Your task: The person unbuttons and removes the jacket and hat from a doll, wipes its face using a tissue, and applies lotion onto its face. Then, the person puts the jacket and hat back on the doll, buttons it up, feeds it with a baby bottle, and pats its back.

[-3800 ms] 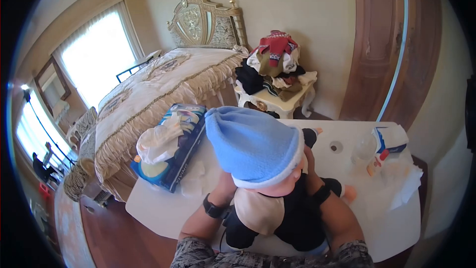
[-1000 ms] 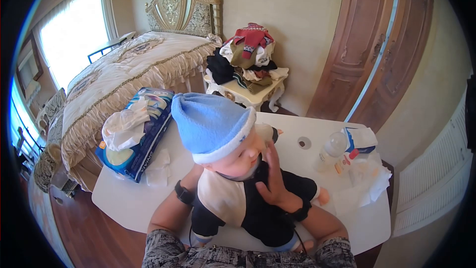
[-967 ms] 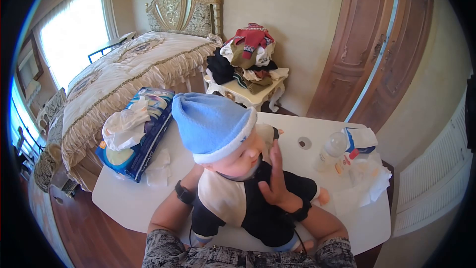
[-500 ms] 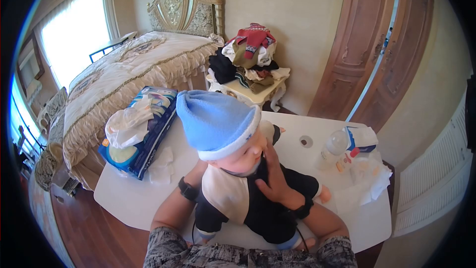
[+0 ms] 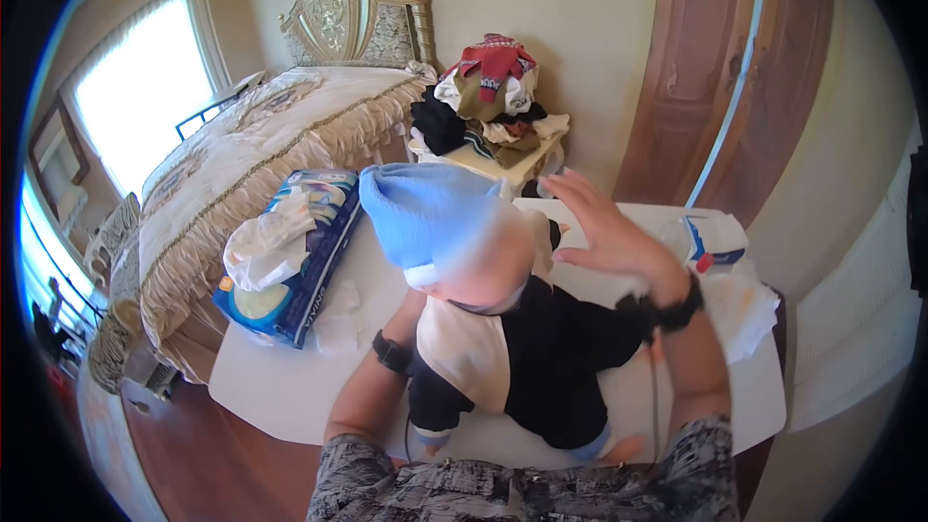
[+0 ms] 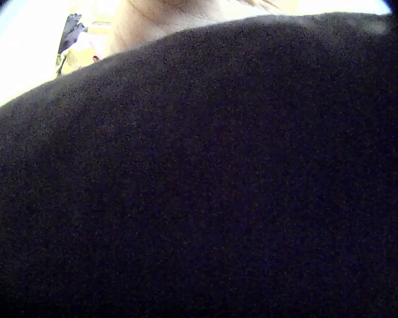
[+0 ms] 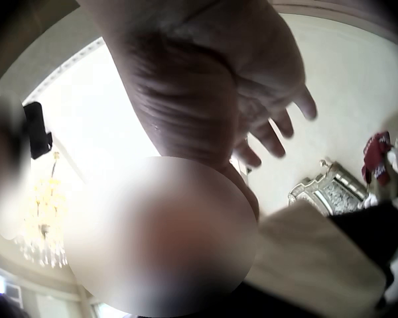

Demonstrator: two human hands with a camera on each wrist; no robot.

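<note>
A baby doll in a black and cream outfit (image 5: 462,353) sits upright on the white table (image 5: 280,387). Its blue fleece hat (image 5: 416,213) has a white brim, and the face is blurred. My left hand (image 6: 162,20) reaches behind the doll's back; its fingers are hidden there in the head view, and black cloth fills most of the left wrist view. Raised beside the doll's head, my right hand (image 5: 614,237) has its fingers spread and holds nothing. The right wrist view shows its palm and separated fingers above the doll's blurred head.
A blue diaper pack (image 5: 324,280) lies on the table's left, with a crumpled white diaper (image 5: 271,246) on top. At the right are a blue and white box (image 5: 715,237) and crumpled white tissue (image 5: 749,314). Piled clothes (image 5: 488,101) top a nightstand beside the bed (image 5: 290,126).
My right hand has left the doll's cheek and moved up and to the right, fingers spread. The doll's head now faces further right. My left hand stays behind the doll.
</note>
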